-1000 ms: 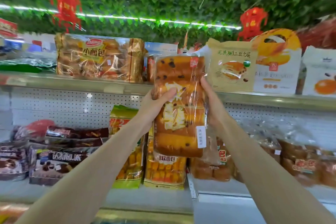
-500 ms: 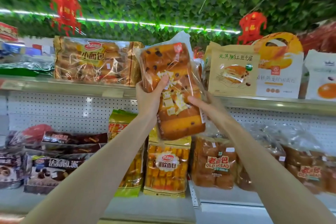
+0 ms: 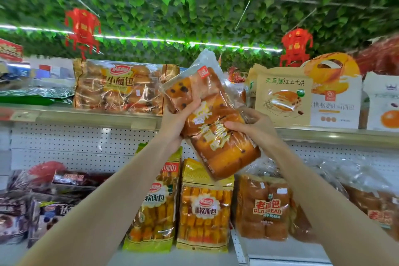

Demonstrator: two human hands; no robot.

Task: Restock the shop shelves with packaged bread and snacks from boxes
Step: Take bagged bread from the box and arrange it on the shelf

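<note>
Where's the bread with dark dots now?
Mid head view, the dotted bread bag is held tilted between the left hand and right hand, in front of the upper shelf, right of the bun pack.

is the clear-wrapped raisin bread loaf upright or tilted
Tilted. The clear-wrapped raisin bread loaf slants, top end up-left, bottom end down-right, held by the left hand and right hand.

Free room on the upper shelf [image 3: 86, 117] is limited to a gap bounded left by the small-bun bag [image 3: 121, 86] and right by the beige pouch [image 3: 282, 95], fronted by the tilted raisin loaf [image 3: 218, 136] and partly filled behind by half-hidden packs [image 3: 240, 93].
</note>
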